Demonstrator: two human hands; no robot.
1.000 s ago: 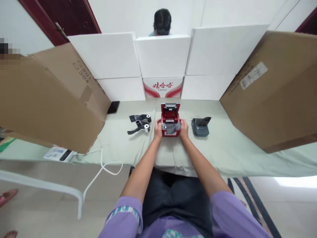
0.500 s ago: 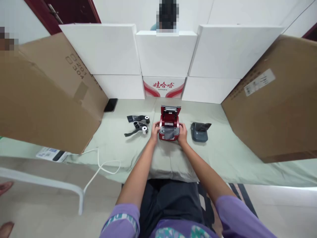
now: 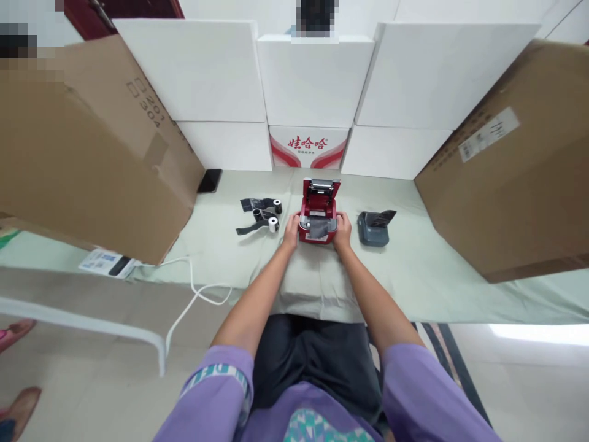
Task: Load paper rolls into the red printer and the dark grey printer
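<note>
A small red label printer (image 3: pixel 317 212) stands on the cloth with its lid raised. A dark strip (image 3: pixel 319 228) comes out of it and hangs over the front edge. My left hand (image 3: pixel 291 229) is closed on its left side, and my right hand (image 3: pixel 342 230) grips the right side. Both sets of fingertips are partly hidden by the printer's body. Left of my left hand lie several small rolls with dark strips (image 3: pixel 267 216), some with white ends. To the right of my right hand is a dark grey label printer (image 3: pixel 373 229) with a black strip sticking up.
White boxes (image 3: pixel 317 83) form a wall behind the printer. Large cardboard boxes flank the table, one at left (image 3: pixel 101 147) and one at right (image 3: pixel 524 166). A black phone (image 3: pixel 210 180) lies at back left. A white cable (image 3: pixel 197 291) droops over the front edge.
The head view has tilted down, so everything appears higher in the picture. Both hands stay on the sides of the red label printer, whose lid is still up.
</note>
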